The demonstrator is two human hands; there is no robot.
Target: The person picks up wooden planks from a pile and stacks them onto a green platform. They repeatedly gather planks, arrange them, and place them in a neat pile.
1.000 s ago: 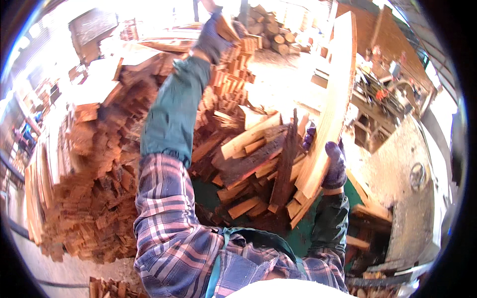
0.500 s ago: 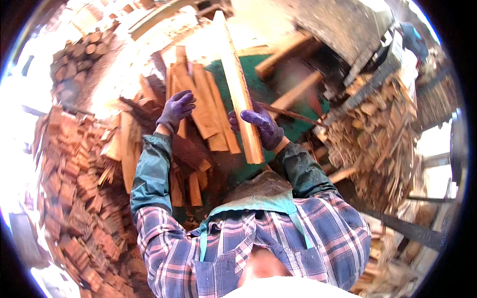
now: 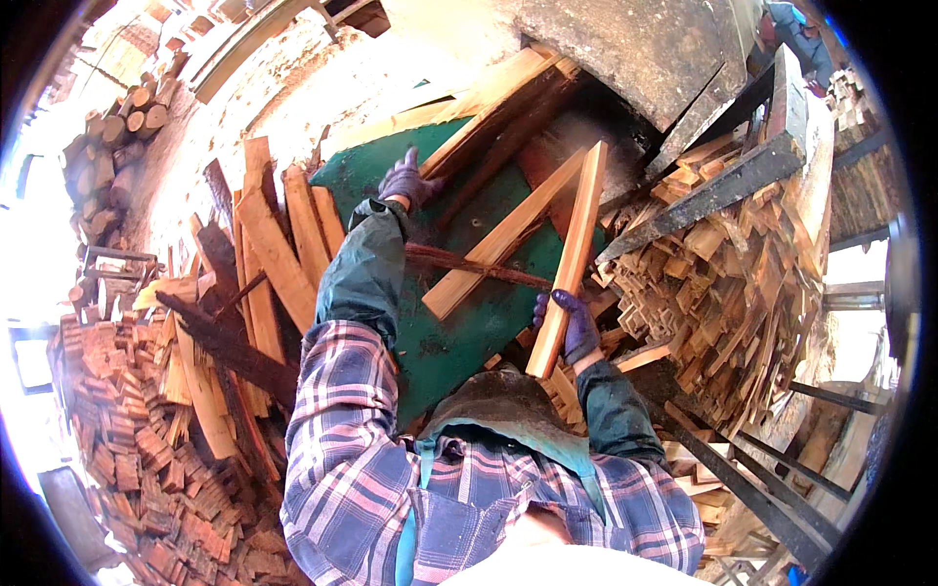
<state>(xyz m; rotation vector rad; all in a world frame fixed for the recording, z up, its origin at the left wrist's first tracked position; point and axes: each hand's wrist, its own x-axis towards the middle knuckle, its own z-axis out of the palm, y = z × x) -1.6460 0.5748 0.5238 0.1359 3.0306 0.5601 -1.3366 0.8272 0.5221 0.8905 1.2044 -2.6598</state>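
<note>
Right hand (image 3: 576,327), purple glove: clamped round lower part of long wood slat (image 3: 572,256), slat angled up over green table (image 3: 459,337). Left hand (image 3: 408,182), gloved: fingers spread, resting on table beside board (image 3: 489,107). Offcut pile (image 3: 728,283) just right of slat.

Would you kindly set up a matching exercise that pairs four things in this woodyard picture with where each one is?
Things:
1. purple-gloved left hand
2. purple-gloved right hand
3. stack of round logs
4. pile of short reddish wood offcuts

Places:
A. at the upper left edge of the view
B. gripping the long pale wooden plank
C. at the person's lower left
D. reaching out over the green table top

Pairs: 1-D, 2-B, 3-A, 4-C
</note>
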